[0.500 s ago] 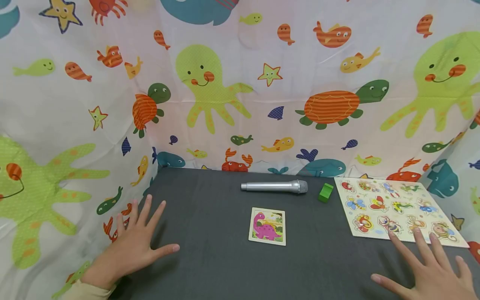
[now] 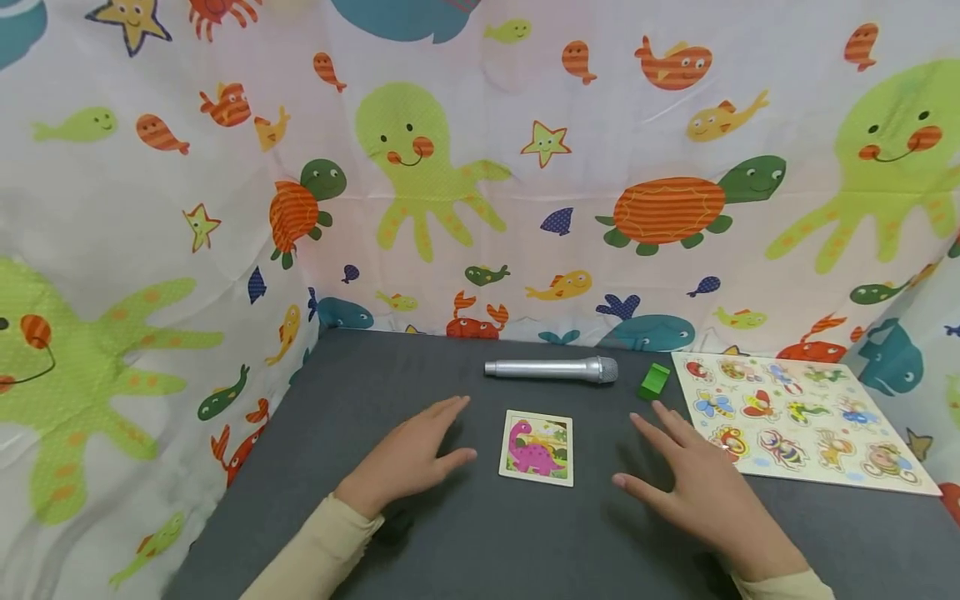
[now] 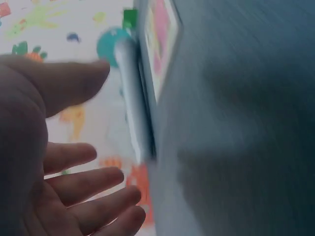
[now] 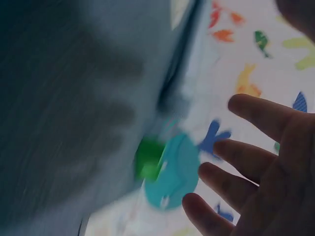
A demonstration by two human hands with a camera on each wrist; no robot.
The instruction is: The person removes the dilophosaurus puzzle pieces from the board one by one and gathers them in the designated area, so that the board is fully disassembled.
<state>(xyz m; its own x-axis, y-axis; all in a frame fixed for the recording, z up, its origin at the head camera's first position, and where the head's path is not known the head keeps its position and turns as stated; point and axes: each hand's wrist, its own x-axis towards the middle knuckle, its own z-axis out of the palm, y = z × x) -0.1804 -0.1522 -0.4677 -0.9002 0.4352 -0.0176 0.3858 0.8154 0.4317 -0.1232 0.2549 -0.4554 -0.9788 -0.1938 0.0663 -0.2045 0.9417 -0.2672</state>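
A small square dinosaur puzzle [image 2: 536, 448] with a pale frame lies flat on the dark table, between the two hands. My left hand [image 2: 416, 454] hovers to its left, thumb apart from the straight fingers, holding nothing. On the other side my right hand [image 2: 693, 483] hovers with spread fingers, also holding nothing. Behind the puzzle lies a silver microphone [image 2: 551, 369], its head to the right. A green block [image 2: 655, 381] sits just beyond the right fingertips. In the left wrist view the microphone [image 3: 132, 98] and puzzle [image 3: 161, 44] look blurred.
A large board with several insect pictures [image 2: 806, 421] lies at the right, partly behind the right hand. A white curtain [image 2: 480, 242] printed with sea animals stands along the back and both sides of the dark table [image 2: 465, 542].
Both hands have moved inward toward the dinosaur puzzle, the left one rightward and the right one leftward and farther up. The objects on the table stay where they were.
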